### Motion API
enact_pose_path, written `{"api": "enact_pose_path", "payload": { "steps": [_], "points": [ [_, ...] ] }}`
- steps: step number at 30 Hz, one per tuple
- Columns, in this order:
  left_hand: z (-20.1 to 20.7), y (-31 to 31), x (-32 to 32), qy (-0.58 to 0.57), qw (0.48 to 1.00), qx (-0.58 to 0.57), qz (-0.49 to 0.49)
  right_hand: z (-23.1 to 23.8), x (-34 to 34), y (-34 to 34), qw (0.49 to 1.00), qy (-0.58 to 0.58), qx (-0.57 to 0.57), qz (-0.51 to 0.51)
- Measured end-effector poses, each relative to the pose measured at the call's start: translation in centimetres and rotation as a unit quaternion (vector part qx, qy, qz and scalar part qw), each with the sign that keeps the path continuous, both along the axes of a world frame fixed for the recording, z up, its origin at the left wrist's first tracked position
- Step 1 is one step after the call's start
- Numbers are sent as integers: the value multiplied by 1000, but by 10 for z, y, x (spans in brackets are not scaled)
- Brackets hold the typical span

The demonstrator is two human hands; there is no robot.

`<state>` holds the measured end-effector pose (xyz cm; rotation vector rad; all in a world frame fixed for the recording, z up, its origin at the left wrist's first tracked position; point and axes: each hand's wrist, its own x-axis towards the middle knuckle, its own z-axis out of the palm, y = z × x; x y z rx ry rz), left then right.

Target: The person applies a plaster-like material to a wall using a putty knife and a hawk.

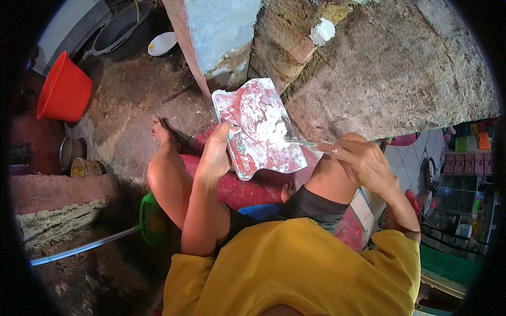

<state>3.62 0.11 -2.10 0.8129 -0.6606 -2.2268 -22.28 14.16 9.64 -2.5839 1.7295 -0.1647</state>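
Note:
A flat red board (245,158) with a shaped edge is tilted between my knees, its face smeared white. Thick white putty (271,129) is heaped near its middle. My left hand (217,150) grips the board's left edge, thumb on top and fingers mostly underneath. Closed around the handle of a putty knife (301,142) is my right hand (363,160), over my right knee. The narrow metal blade reaches in from the board's right side and touches the edge of the putty heap. My right fingers partly hide the handle.
Ahead stands a pale-painted pillar (221,34) beside a rough wall (390,68) with a white putty patch (322,32). At left are a red bucket (66,89), dark basin (124,34), white plate (162,43) and metal pots (87,167). Shelves of goods (466,179) stand right.

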Motion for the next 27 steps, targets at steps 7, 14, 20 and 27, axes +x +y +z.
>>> {"api": "enact_pose_path", "payload": {
  "steps": [7,14,20,27],
  "points": [
    [-11,-2,-5,-4,1000,-20,3,5,13,-16,986,138,38,81],
    [-13,-6,-5,-27,995,26,94,11,30,-33,975,176,37,132],
    [-8,-15,3,9,994,5,112,19,0,-38,972,-169,160,22],
    [7,-19,2,80,980,20,179,-32,12,-26,751,-622,13,-224]
  ]
}}
